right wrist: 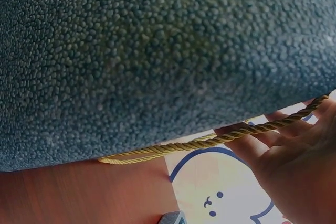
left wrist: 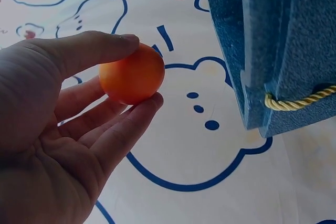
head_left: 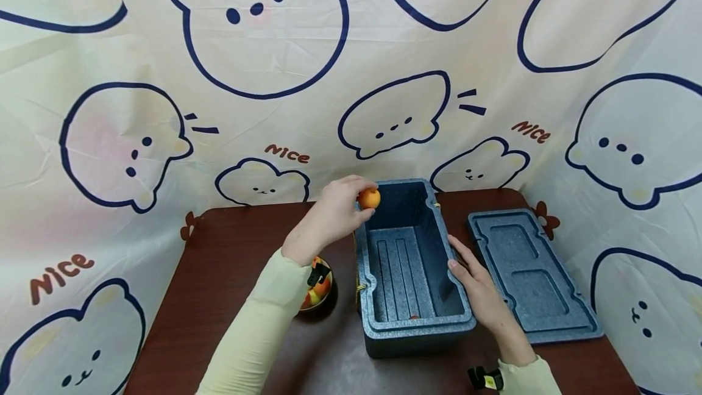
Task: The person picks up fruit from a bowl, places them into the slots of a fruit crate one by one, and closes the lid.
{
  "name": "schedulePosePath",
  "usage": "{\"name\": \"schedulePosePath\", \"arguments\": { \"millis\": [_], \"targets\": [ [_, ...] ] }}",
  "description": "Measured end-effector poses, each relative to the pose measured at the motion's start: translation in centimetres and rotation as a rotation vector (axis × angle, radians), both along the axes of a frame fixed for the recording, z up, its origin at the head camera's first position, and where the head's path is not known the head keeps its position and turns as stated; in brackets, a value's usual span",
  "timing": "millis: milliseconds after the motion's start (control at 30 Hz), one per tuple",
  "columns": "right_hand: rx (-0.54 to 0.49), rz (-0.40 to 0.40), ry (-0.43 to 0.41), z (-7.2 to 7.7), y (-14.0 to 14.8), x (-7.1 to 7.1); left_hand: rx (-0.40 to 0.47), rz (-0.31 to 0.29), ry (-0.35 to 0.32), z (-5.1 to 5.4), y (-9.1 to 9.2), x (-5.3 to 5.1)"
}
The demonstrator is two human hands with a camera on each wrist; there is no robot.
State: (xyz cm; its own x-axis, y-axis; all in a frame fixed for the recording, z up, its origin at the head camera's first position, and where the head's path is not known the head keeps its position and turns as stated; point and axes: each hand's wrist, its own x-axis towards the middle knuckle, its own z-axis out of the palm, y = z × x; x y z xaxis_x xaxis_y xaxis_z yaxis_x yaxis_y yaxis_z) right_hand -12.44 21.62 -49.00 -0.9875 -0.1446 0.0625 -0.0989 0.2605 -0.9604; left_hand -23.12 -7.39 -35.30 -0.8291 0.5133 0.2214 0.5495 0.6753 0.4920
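My left hand (head_left: pixel 337 212) pinches a small orange fruit (head_left: pixel 369 198) between thumb and fingertips, over the far left rim of a blue-grey foam box (head_left: pixel 406 325). In the left wrist view the orange fruit (left wrist: pixel 132 74) sits between the thumb and fingers of the hand (left wrist: pixel 68 124), beside the box wall (left wrist: pixel 310 45). The box stands uncovered, with a bit of something red (head_left: pixel 414 317) at its near end. My right hand (head_left: pixel 482 288) rests against the box's right side; in the right wrist view this hand (right wrist: pixel 299 156) lies by the yellow rope handle (right wrist: pixel 226 137).
A round bowl (head_left: pixel 331 273) of red and yellow fruit stands left of the box, partly behind my left wrist. The foam lid (head_left: pixel 540 273) lies flat on the brown table (head_left: pixel 219 273) to the right. A cloth (head_left: pixel 263 127) with bear drawings hangs behind.
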Motion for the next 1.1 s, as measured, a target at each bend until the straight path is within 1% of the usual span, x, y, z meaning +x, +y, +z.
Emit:
{"name": "schedulePosePath", "arguments": {
  "millis": [133,367,600,700,800,933,1100],
  "targets": [
    [-0.004,0.000,0.000,0.0,0.0,0.0,-0.017,-0.019,0.001,0.1,0.6,0.1],
    [0.005,-0.004,0.007,0.0,0.0,0.0,-0.082,-0.038,0.011,0.2,2.0,0.0],
    [0.003,-0.006,-0.003,0.1,-0.1,0.0,-0.135,-0.096,0.023,0.4,3.1,0.3],
    [0.002,-0.007,-0.005,0.1,-0.1,0.0,-0.170,-0.121,0.037,0.2,3.5,0.4],
    [0.005,-0.010,-0.004,0.0,-0.1,0.0,-0.189,-0.140,0.031,0.0,3.9,0.6],
    [0.006,-0.011,-0.004,0.0,-0.1,0.0,-0.200,-0.148,0.020,-0.3,4.4,0.7],
    [0.001,-0.011,-0.005,-0.1,-0.1,0.0,-0.209,-0.160,0.032,-0.6,4.9,0.7]
  ]
}}
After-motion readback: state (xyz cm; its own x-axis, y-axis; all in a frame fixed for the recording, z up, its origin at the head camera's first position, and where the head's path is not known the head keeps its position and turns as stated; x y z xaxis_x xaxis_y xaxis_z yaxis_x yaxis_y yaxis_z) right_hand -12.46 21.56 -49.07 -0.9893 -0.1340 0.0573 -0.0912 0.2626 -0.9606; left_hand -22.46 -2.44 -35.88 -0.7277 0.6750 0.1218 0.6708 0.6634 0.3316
